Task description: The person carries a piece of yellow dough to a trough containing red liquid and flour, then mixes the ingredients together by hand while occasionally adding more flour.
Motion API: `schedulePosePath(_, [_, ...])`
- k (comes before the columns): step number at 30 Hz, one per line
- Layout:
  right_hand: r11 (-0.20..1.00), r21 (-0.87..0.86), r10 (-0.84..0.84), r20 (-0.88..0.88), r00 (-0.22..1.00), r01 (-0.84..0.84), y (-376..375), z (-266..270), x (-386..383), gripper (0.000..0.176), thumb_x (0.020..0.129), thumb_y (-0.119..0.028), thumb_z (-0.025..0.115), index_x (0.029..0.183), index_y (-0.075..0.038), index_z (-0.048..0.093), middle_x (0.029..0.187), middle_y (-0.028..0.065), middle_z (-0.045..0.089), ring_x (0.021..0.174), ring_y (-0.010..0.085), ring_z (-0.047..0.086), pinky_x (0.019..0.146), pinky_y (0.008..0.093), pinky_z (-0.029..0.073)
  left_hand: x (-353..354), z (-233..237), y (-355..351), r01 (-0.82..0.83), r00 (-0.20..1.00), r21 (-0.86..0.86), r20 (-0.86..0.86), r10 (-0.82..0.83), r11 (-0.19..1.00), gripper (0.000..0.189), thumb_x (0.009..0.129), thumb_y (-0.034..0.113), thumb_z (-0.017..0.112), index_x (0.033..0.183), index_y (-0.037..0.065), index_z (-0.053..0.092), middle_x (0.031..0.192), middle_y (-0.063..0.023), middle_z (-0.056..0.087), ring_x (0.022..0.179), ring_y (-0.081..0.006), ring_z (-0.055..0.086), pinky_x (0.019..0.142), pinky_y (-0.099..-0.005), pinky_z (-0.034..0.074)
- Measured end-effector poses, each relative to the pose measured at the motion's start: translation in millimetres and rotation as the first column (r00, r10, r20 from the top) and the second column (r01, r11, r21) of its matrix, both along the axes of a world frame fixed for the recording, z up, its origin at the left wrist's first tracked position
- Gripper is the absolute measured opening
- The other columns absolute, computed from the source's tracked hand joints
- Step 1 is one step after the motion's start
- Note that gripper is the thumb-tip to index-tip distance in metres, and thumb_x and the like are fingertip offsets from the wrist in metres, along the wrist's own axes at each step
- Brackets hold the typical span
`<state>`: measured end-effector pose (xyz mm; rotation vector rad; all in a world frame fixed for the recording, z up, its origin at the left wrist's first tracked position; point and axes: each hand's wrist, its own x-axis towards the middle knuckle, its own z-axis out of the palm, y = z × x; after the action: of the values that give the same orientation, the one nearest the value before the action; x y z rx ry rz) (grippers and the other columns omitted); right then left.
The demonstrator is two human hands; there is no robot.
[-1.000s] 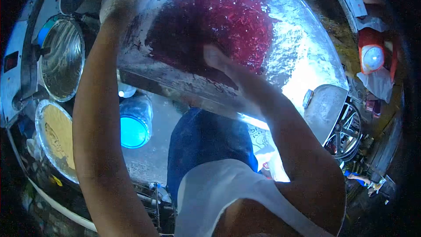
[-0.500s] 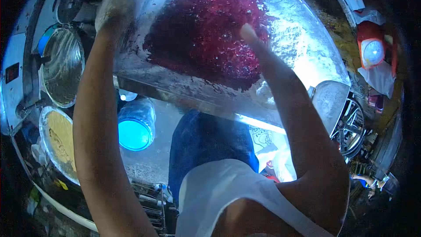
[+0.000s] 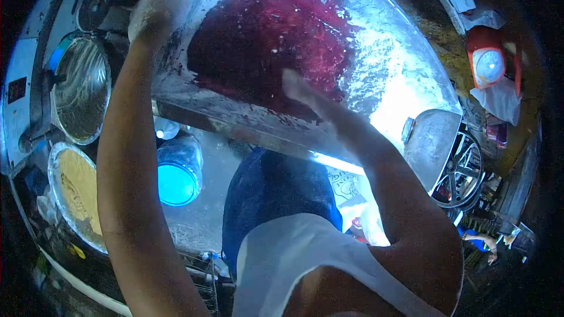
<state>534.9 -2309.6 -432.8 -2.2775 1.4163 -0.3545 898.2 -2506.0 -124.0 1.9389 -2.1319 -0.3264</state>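
Observation:
A broad patch of wet, dark red mixture (image 3: pixel 258 35) coats the inside of a large metal trough (image 3: pixel 376 64) in front of me. My right hand (image 3: pixel 299 88) is over the lower part of this red patch, smeared by motion, so its fingers cannot be made out. At the trough's upper left edge is my left hand (image 3: pixel 154 12), dusted or coated pale. Its fingers look curled, but whatever lies inside them is hidden.
Left of the trough stand a shiny round metal pan (image 3: pixel 82 91) and a pan of yellowish powder (image 3: pixel 79 191). Below it is a bucket with a blue lid (image 3: pixel 178 185). A spoked wheel (image 3: pixel 461 167) and an orange scale (image 3: pixel 487 61) are on the right.
My right hand has moved left and toward me across the red mixture. My left hand stays at the trough's edge. The view has shifted slightly.

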Motion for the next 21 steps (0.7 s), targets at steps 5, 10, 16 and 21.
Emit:
schedulePosePath(5, [0.970, -0.195, -0.186, -0.210, 0.960, 0.146, -82.0, 81.2, -4.6, 0.009, 0.085, -0.009, 0.065, 0.083, -0.010, 0.074, 0.083, 0.0062, 0.067, 0.072, 0.0191, 0.064, 0.073, 0.0373, 0.055, 5.3, -3.5, -1.1, 0.029, 1.000, -0.031, 0.006, -0.029, 0.999, 0.044, 0.101, 0.042, 0.055, 0.120, 0.003, 0.053, 0.109, -0.0300, 0.068, 0.108, -0.0503, 0.064, 0.090, -0.0573, 0.051])
schedulePosePath(10, [1.000, -0.027, -0.024, -0.633, 0.773, 0.009, -173.1, 76.4, -33.1, 0.012, 0.087, -0.015, 0.066, 0.080, -0.010, 0.075, 0.083, 0.0069, 0.068, 0.076, 0.0203, 0.066, 0.067, 0.0369, 0.057, 22.5, -19.5, -9.5, 0.170, 0.979, -0.074, 0.123, -0.160, 0.983, 0.041, 0.101, 0.040, 0.055, 0.119, 0.003, 0.052, 0.107, -0.0294, 0.068, 0.106, -0.0504, 0.064, 0.087, -0.0573, 0.050])
schedulePosePath(16, [0.906, -0.062, 0.268, -0.681, 0.681, -0.419, -106.4, -18.0, -52.4, 0.013, 0.086, -0.017, 0.064, 0.080, -0.010, 0.073, 0.075, 0.0087, 0.064, 0.071, 0.0252, 0.064, 0.060, 0.0394, 0.055, 3.4, 8.2, -1.0, 0.030, 0.995, 0.069, 0.093, -0.037, 0.997, 0.041, 0.099, 0.038, 0.057, 0.119, 0.003, 0.053, 0.112, -0.0286, 0.068, 0.110, -0.0477, 0.064, 0.089, -0.0570, 0.051])
schedulePosePath(21, [0.815, -0.232, 0.130, -0.819, 0.559, -0.531, -27.4, -10.6, -39.5, 0.016, 0.089, -0.018, 0.061, 0.087, -0.009, 0.074, 0.087, 0.0103, 0.065, 0.083, 0.0255, 0.063, 0.066, 0.0389, 0.053, 5.9, -9.3, 0.0, 0.006, 1.000, -0.098, 0.016, -0.004, 0.995, 0.045, 0.099, 0.043, 0.056, 0.120, 0.003, 0.054, 0.118, -0.0291, 0.067, 0.116, -0.0478, 0.062, 0.096, -0.0561, 0.051])
